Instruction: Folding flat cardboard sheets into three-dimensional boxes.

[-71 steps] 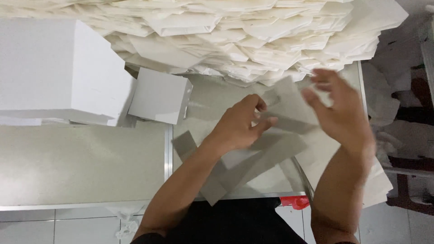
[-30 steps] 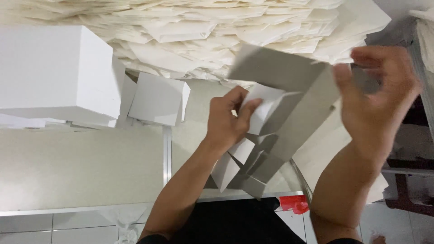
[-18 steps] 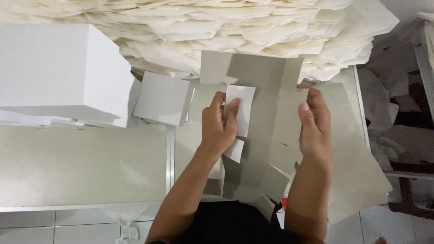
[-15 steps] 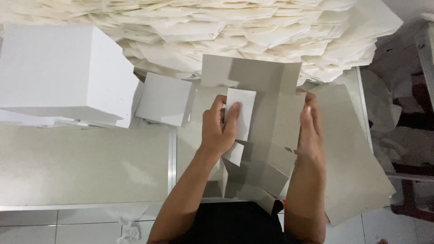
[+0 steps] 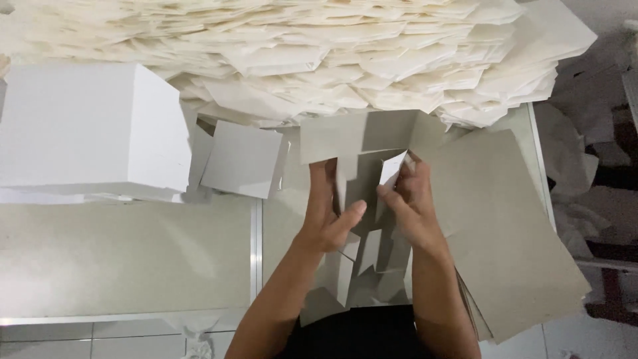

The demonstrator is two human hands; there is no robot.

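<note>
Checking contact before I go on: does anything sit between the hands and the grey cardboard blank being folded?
Nothing visible does. The left hand and right hand both grip the grey die-cut cardboard blank directly, fingers on its flaps. The small white folded box stands apart to the left.

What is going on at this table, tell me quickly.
A person is folding a grey cardboard box blank with both bare hands. The left hand grips its left side, thumb across the middle panel, while the right hand bends a white-faced flap inward. Flat grey sheets lie to the right, a big heap of cream blanks fills the far side, and finished white boxes stand on the left.
</note>
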